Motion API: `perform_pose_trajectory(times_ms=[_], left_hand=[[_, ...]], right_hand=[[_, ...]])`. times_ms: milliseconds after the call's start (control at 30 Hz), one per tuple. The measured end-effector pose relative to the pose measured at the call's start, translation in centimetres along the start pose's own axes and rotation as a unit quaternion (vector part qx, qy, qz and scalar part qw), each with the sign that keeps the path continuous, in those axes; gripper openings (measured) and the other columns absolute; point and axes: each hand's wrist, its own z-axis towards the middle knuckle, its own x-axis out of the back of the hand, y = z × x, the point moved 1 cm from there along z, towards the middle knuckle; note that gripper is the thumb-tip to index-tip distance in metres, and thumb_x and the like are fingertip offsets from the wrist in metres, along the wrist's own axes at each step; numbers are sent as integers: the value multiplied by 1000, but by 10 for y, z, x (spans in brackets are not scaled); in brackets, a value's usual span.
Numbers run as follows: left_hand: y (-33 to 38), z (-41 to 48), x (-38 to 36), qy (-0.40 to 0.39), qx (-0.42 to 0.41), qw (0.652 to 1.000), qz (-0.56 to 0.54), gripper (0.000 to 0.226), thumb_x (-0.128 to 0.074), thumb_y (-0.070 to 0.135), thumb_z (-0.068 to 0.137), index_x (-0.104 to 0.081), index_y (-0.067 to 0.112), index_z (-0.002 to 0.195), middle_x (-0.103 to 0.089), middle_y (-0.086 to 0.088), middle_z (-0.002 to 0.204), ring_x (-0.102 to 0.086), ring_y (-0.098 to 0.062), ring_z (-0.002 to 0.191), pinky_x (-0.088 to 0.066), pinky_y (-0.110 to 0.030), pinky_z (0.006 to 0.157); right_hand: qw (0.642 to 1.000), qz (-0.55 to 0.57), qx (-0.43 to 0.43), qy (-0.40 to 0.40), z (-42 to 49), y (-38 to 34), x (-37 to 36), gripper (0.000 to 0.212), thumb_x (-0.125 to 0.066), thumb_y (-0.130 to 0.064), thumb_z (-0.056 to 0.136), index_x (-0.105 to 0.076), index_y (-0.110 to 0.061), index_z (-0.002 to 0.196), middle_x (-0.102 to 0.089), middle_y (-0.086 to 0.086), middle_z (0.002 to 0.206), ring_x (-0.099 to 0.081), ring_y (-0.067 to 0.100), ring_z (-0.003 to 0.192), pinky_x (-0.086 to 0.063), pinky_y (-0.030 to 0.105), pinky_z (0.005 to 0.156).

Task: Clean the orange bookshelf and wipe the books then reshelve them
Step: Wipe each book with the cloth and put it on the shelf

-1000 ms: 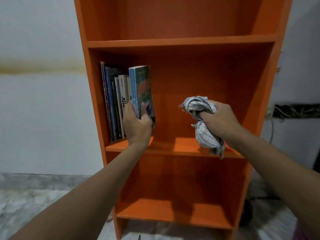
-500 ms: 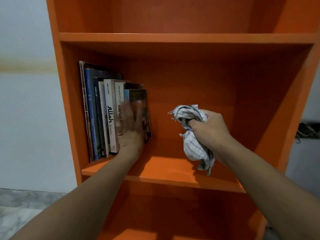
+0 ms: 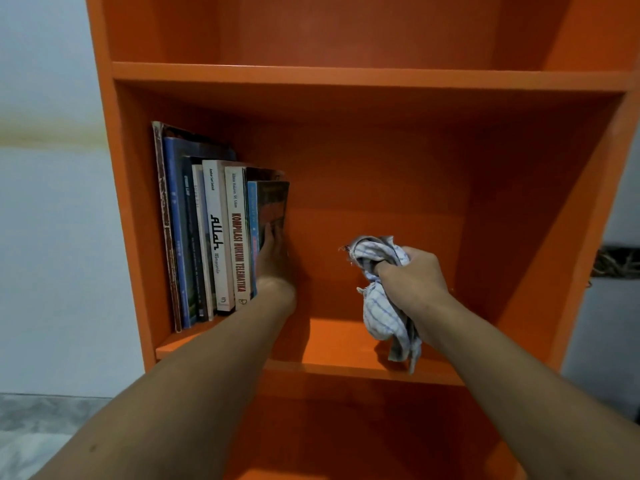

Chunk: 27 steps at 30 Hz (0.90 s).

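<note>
Upright books [image 3: 218, 237], spines reading "Allah" and "KOMPILASI HUKUM TELEMATIKA", stand at the left shelf end of the orange wooden bookshelf [image 3: 346, 76]. Left grip [image 3: 273, 258], fingers straight, presses the end book; right grip [image 3: 412, 275] clamps a crumpled checked cloth [image 3: 381, 317].

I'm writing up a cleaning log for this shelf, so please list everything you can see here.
Orange wooden bookshelf: one, orange, fills the middle of the view.
Upright books: about eight, with brown, blue, dark and white spines, at the left end of the middle shelf.
Blue-spined book: one of those, with a dark cover, at the right end of the row.
White checked cloth: one, white with blue lines, bunched up, hanging over the right of the middle shelf.
Painted wall: pale blue-grey, on both sides of the bookshelf.
Mottled floor: grey, lower left.
Left hand: presses on the blue-spined book's cover.
Right hand: grips the cloth.
</note>
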Motion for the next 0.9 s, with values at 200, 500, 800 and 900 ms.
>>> perform_pose_trajectory(times_ms=[200,500,800,900], left_hand=[[-26,-10,23,19,-67,983,-172,21,-51,30,94,-64,21,108,-58,-5,128,-41,-27,131,-22,-45,115],[-87,-49,53,58,-202,923,-321,17,-49,31,94,-60,18,94,-60,1,76,-61,-15,67,-59,-34,66],[-68,-137,68,19,-207,899,-386,41,-47,48,96,-58,27,129,-66,0,116,-63,-23,104,-57,-44,81],[-53,-167,56,21,-195,861,-469,33,-49,45,96,-65,27,118,-69,1,103,-65,-22,88,-57,-42,74]], right_hand=[[1000,-12,8,-21,-18,4,10,13,-57,-8,92,-67,-10,85,-58,7,68,-45,19,59,-37,33,57],[998,-42,45,-15,-59,11,27,10,-56,-7,90,-64,-2,91,-52,10,65,-38,18,54,-32,33,54],[988,-84,99,-80,-120,57,35,16,-57,-5,91,-68,-17,92,-51,18,62,-38,20,49,-32,34,48],[990,-80,83,-83,-135,79,36,13,-59,-6,89,-69,-14,91,-55,16,65,-41,20,52,-34,33,49]])
